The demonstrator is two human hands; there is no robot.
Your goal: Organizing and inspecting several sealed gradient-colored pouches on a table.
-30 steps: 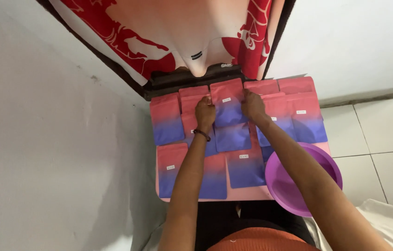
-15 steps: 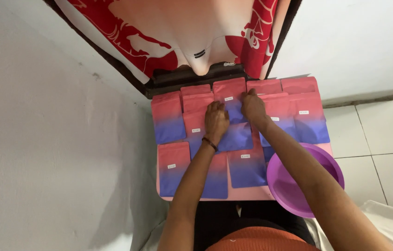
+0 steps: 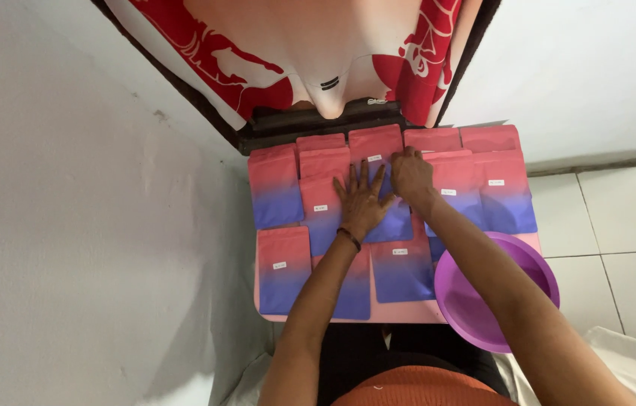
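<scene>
Left hand [image 3: 361, 201] flat on pink-blue pouches [image 3: 283, 268], white labels [image 3: 279, 265], purple bowl [image 3: 495, 292]

Left hand [image 3: 363, 199] — lower than before, fingers now spread flat on the middle pouch [image 3: 378, 184].

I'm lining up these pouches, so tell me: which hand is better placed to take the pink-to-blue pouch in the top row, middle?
Right. The right hand already rests on the top-middle pink-to-blue flat pouch, while the left hand lies flat lower down, spread over the second row.
</scene>
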